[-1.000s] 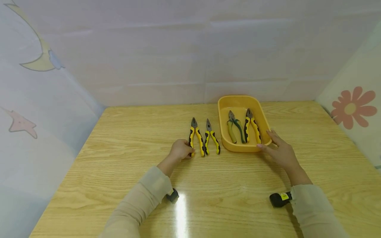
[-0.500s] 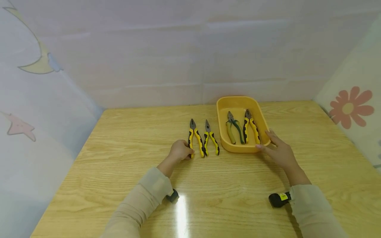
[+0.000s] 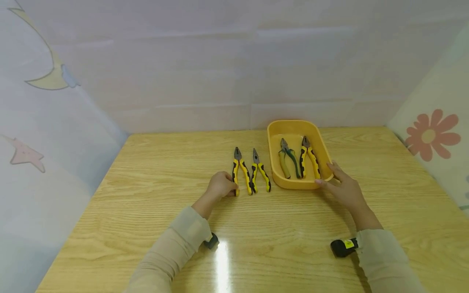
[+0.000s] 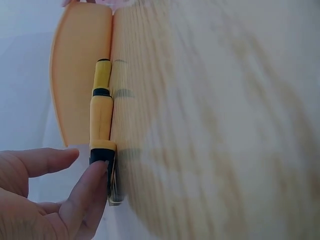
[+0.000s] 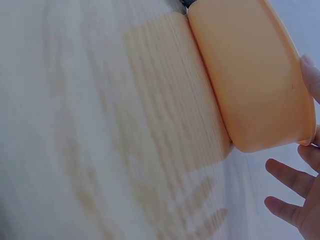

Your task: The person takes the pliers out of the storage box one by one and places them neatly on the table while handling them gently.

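1. Left hand [image 3: 221, 185]: thumb and finger apart, one fingertip touching the left handle of the outer pliers [image 3: 246, 176], which lie left of the tray [image 3: 298, 185].
2. Right hand [image 3: 346, 194]: pinching the tray's near right corner.
3. Count: four pliers, one tray — inner pliers [image 3: 263, 173] also left of the tray; green-handled pliers [image 3: 292, 156] and black-and-yellow pliers [image 3: 313, 158] inside it.
4. Against earlier frames — hands and pliers visibly unmoved.
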Available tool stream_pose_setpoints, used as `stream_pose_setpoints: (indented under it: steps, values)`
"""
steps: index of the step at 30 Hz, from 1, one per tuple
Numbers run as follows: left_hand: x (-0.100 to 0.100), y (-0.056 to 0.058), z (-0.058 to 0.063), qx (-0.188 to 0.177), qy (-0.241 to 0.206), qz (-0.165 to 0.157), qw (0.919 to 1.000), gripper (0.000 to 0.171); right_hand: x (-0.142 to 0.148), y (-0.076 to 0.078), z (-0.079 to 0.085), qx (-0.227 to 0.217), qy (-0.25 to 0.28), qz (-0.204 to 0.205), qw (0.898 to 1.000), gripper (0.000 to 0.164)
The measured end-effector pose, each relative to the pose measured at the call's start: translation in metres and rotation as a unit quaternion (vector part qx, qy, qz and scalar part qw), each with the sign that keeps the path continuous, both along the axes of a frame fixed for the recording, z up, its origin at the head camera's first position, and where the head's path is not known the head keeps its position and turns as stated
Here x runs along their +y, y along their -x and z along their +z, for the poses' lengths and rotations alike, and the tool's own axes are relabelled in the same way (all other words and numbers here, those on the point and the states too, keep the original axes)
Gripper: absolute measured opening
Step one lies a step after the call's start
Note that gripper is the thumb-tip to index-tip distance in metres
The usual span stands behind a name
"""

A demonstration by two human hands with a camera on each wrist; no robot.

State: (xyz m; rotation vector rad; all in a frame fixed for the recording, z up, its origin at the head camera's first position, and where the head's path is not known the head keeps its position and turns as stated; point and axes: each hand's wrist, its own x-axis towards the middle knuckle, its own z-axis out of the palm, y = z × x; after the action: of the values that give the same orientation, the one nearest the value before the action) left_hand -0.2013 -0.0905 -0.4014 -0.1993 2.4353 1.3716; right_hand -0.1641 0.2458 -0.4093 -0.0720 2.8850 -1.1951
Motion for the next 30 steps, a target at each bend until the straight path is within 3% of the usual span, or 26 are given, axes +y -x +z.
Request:
stream_pose_setpoints:
  steps: [11, 30]
  values:
    - [0.001, -0.002, 0.006, 0.022, 0.023, -0.013, 0.9994, 0.031, -0.002, -0.003, -0.001, -0.003, 0.013, 0.000, 1.000, 0.077]
    - [0.009, -0.004, 0.017, 0.042, -0.013, -0.031, 0.9986, 0.042, -0.002, -0.003, 0.003, -0.002, 0.004, 0.002, 1.000, 0.077]
